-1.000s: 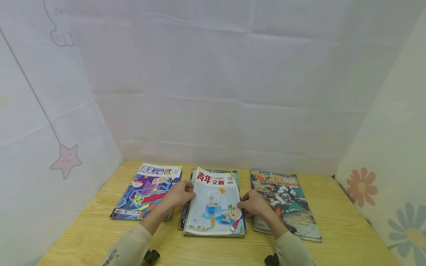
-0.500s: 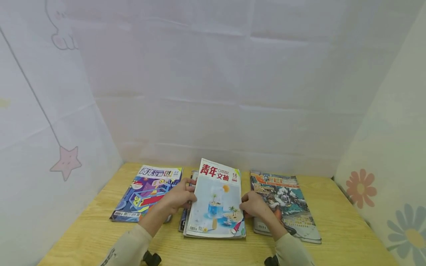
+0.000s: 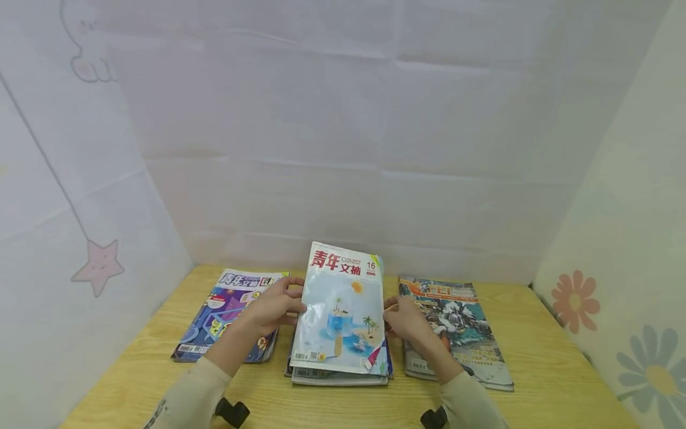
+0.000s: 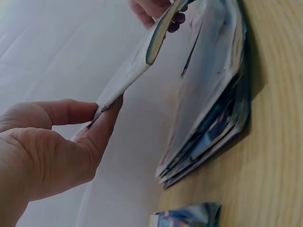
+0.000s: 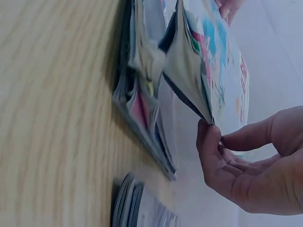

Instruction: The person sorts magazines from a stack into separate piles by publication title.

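Note:
Both hands hold a white magazine (image 3: 343,310) with red title characters and a beach-and-popsicle cover. My left hand (image 3: 274,307) pinches its left edge between thumb and fingers, plain in the left wrist view, where that hand (image 4: 57,142) has the thumb on one face. My right hand (image 3: 404,319) pinches the opposite edge; in the right wrist view the hand (image 5: 258,163) grips near a lower corner. The magazine is raised and tilted, its far end higher. Below it lies a middle stack of magazines (image 3: 340,379), mostly hidden in the head view but showing layered edges (image 5: 142,109) in the right wrist view.
A purple magazine pile (image 3: 214,322) lies at the left, partly behind the left forearm. Another magazine pile (image 3: 461,328) with a fantasy-art cover is at the right. All rest on a wooden table (image 3: 541,357), backed by a pale cloth (image 3: 348,119).
The white magazine has come up off the middle stack, its far end rising first, and now its near edge too. Both hands rise slightly with it, exposing the magazine beneath.

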`<state>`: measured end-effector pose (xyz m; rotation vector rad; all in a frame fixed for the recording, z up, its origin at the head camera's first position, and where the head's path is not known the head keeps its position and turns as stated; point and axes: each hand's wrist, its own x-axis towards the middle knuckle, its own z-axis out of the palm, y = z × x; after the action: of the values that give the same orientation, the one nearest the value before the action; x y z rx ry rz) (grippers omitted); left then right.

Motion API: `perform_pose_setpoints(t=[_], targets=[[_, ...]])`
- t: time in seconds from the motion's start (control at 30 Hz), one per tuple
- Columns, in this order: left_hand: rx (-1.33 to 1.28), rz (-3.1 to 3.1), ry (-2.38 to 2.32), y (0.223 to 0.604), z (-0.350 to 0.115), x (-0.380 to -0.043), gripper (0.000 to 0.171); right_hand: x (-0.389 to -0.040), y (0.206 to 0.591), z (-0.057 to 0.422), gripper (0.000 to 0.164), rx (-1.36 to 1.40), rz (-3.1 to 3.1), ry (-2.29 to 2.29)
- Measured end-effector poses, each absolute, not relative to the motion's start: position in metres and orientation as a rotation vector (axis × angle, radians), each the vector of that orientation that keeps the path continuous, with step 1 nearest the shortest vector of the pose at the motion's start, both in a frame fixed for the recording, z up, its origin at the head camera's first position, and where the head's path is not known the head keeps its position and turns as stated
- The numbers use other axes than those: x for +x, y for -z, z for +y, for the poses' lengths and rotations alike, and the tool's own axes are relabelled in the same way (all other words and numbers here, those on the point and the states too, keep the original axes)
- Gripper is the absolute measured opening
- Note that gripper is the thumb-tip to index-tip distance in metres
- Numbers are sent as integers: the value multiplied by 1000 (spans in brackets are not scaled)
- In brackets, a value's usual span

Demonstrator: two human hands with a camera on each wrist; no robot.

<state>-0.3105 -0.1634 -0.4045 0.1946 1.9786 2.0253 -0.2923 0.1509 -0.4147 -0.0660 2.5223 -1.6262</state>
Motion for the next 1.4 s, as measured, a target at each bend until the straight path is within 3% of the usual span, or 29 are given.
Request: perform_pose_setpoints(t=[0.4,0.73,1.13,1.4], targets=[[175,1960,-2047,391,-220,-313,71,-308,409,113,25,-227,2262,1867],[147,1936,-2054,403,-289,-334,71,-328,426,52,27,-139,2102,1979],[-180,2124,-1970,429,-361,-330,74,-340,446,-49,18,-131,2091,1953],[-286,2182,-1915,444,-376,-338,72,-349,451,-74,13,-59,2129,1908]])
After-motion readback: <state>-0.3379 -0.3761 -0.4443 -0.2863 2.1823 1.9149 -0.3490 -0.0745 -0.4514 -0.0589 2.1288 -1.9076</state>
